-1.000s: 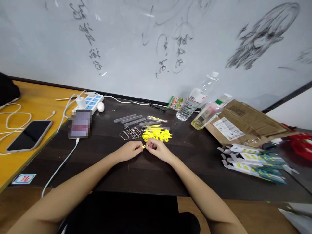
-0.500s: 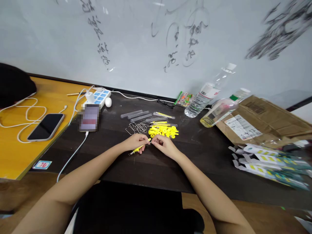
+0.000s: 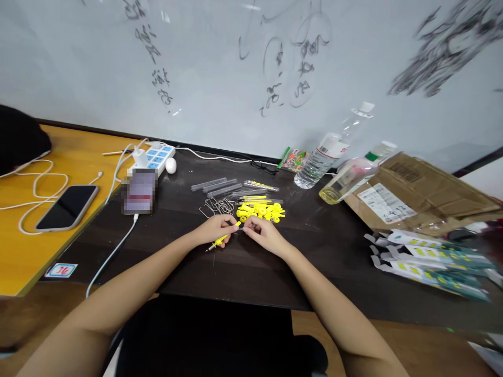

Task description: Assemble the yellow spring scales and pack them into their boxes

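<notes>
My left hand is closed round a slim yellow tool, whose thin metal tip points down to the left. The tool's flat yellow end comes out by the thumb. Close beside it, my right hand pinches a small, thin metallic piece between thumb and fingertips, just off the tool's yellow end. Whether the two parts touch is too small to tell. Just beyond my hands lie a heap of small yellow plastic parts and a tangle of bent wire hooks.
Clear plastic tubes lie behind the heap. A water bottle, a bottle of yellow liquid, a cardboard package and flattened boxes are to the right. To the left are a power strip and a phone.
The whole view has shifted slightly. My hands stay close together at the tool; its yellow end and the metallic piece are turned a little differently between my fingers.
</notes>
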The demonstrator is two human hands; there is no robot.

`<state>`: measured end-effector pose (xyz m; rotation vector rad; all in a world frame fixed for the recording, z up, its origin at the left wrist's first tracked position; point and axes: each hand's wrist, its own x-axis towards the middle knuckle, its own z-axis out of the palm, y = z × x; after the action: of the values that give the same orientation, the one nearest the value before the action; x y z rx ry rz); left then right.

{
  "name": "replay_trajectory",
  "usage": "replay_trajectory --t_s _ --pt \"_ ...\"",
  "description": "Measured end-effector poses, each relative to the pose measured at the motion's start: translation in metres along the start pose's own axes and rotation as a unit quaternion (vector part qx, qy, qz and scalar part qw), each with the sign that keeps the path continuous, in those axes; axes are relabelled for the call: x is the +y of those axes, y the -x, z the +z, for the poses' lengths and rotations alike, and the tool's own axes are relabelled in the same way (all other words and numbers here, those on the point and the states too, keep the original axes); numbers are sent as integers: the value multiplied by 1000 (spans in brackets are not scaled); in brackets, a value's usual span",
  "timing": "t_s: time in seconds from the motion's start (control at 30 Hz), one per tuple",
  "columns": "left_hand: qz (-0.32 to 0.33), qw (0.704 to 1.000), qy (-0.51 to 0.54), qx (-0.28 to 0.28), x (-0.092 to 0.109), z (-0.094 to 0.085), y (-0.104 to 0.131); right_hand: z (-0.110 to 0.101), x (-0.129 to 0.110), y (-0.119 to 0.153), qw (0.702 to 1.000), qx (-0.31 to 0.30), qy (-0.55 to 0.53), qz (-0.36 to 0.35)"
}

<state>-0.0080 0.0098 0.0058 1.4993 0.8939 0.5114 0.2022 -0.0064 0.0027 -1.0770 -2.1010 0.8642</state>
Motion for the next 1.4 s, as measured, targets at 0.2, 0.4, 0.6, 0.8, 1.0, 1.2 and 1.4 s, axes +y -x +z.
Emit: replay_trajectory --t_s 0.2,0.4,0.6,0.8,1.0,1.2,1.4 --pt "14 999 -45 12 1 1 1 1 1 0 1000 -11 -8 -1" --pt "25 997 -71 8 3 1 3 1 0 0 1000 -10 -8 1" --pt "38 996 -80 2 3 0 2 1 1 0 1000 -9 -2 -2" --pt "17 998 -50 18 4 -2 2 0 0 0 1000 -11 -2 6" --pt "32 999 -34 20 1 -1 0 -1 -3 0 1000 -6 -6 5" --pt "-38 999 16 2 -3 -2 -4 1 3 0 1000 -6 -1 1" --pt "-38 999 24 -1 -4 -2 -5 1 0 0 1000 -10 -4 6"
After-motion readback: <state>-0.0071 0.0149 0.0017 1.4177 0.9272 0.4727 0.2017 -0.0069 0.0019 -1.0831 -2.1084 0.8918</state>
